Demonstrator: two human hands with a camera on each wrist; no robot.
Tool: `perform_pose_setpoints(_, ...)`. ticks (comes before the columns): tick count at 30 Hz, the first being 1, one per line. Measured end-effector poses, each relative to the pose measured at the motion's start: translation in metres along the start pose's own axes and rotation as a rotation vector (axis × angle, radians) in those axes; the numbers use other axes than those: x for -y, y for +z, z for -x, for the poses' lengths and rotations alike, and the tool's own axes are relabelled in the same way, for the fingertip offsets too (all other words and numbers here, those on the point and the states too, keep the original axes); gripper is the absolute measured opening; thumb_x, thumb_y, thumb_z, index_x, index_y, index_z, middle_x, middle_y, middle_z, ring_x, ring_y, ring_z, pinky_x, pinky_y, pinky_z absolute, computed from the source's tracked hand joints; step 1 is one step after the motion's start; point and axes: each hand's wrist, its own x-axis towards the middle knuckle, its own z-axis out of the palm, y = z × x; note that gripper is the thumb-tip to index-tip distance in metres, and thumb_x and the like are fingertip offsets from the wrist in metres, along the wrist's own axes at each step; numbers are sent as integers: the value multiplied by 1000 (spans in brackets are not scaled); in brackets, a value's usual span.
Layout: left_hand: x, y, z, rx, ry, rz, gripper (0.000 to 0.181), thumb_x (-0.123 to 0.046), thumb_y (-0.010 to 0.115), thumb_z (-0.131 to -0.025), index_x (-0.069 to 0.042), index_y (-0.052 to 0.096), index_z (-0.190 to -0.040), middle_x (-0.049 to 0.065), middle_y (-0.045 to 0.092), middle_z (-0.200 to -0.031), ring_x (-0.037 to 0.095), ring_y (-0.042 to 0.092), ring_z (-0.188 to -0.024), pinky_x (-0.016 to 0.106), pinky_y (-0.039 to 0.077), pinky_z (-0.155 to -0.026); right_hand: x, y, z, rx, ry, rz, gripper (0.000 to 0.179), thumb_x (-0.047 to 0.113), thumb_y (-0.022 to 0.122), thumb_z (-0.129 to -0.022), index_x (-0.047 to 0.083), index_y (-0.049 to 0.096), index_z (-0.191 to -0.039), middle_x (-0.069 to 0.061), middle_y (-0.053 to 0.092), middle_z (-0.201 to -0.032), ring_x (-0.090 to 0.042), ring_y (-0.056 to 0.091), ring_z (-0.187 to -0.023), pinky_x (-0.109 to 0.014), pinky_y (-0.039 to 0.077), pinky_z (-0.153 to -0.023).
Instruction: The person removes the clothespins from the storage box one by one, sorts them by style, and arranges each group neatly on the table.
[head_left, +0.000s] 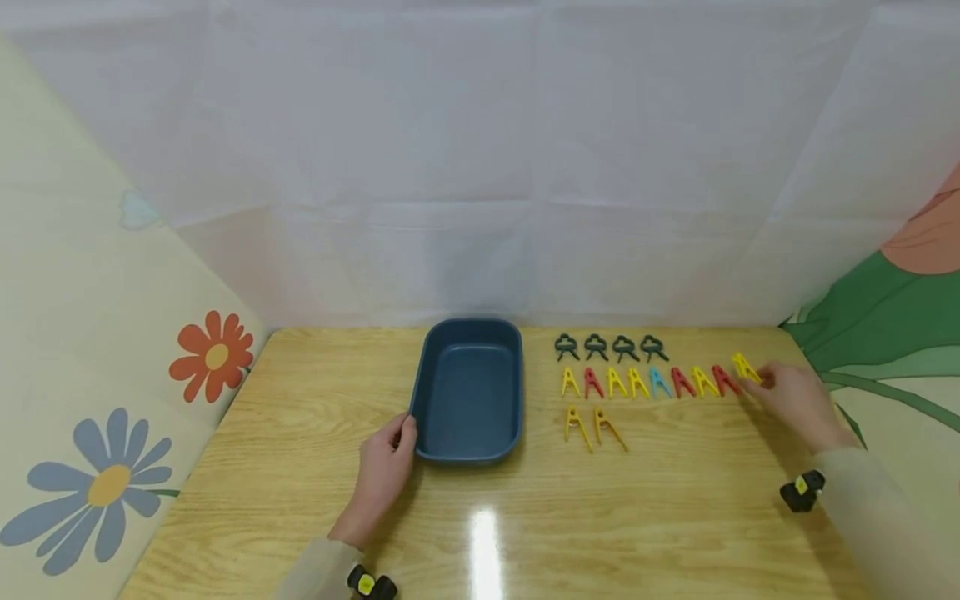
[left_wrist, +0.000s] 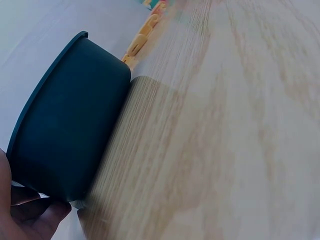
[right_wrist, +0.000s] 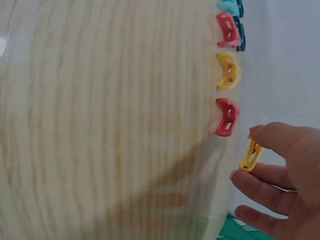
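Observation:
My left hand (head_left: 387,464) grips the near left side of a dark blue rectangular tub (head_left: 471,400), thumb at the rim and fingers against the outer wall and base, as the left wrist view shows. Between thumb and fingers, my right hand (head_left: 801,402) pinches a yellow clothespin (right_wrist: 251,154) at the right end of a row. Beside it in that row lies a red clothespin (head_left: 725,380), then yellow (head_left: 703,382), red, blue (head_left: 660,382) and more yellow and red ones toward the tub.
Several dark green clips (head_left: 596,347) form a row behind the clothespins. Two longer orange-yellow clothespins (head_left: 576,428) lie in front. The wooden table (head_left: 615,517) meets a white sheet (head_left: 420,167) at the back, with flower-printed walls (head_left: 82,292) at both sides.

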Motion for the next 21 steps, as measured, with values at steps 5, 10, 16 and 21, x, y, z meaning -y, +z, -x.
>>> perform_pose_setpoints(5, 0, 0, 0, -2, 8, 1, 36, -17, 52, -109, 6, 68, -132, 23, 72, -124, 32, 68, -115, 50, 57, -94, -8, 5, 2, 13, 41, 6, 49, 28, 65, -101, -19, 62, -113, -30, 68, -95, -39, 63, -80, -51, 50, -67)
perform_pose_setpoints(10, 0, 0, 0, 13, -9, -3, 38, -18, 51, -109, 6, 67, -133, 24, 70, -126, 33, 67, -118, 51, 56, -96, -13, 9, 0, 16, 50, 9, 48, 27, 66, -99, -18, 62, -114, -30, 68, -96, -43, 64, -83, -53, 49, -69)
perform_pose_setpoints(16, 0, 0, 0, 15, -11, 6, 38, -19, 52, -109, 6, 67, -133, 24, 70, -127, 33, 66, -120, 51, 55, -98, -16, 12, -2, 26, 71, 4, 51, 29, 66, -100, -18, 61, -117, -33, 68, -102, -49, 64, -92, -59, 51, -74)
perform_pose_setpoints(21, 0, 0, 1, 13, -8, 8, 38, -19, 52, -109, 6, 67, -133, 24, 70, -126, 32, 67, -119, 50, 55, -97, -17, 14, -3, 33, 81, 1, 52, 31, 66, -101, -18, 61, -117, -37, 67, -108, -54, 63, -97, -62, 49, -78)
